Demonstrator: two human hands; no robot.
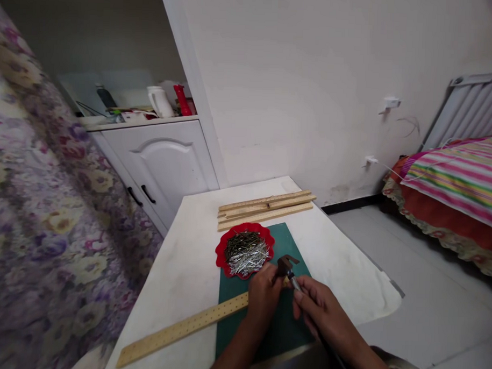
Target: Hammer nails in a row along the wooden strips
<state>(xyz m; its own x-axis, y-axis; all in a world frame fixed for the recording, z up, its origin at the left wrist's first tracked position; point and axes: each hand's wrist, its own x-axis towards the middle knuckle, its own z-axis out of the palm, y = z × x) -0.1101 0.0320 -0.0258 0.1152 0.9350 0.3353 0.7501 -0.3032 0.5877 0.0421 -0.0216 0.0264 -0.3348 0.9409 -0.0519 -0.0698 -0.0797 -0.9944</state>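
1. Right hand (316,305) has its fingers wrapped snug round the hammer (293,281). Left hand (262,292) sits right by the hammer head, fingers curled; can't tell if they're pinching anything.
2. The dotted wooden strip (188,329) lies across the green mat (232,340) and table (174,279), under the left hand. I'd keep it flat there.
3. IMO: short, square taps, left fingertips clear of the head.
4. Left fingertips and the striking spot are hidden. Dots could be holes or nail heads, too tiny to call.
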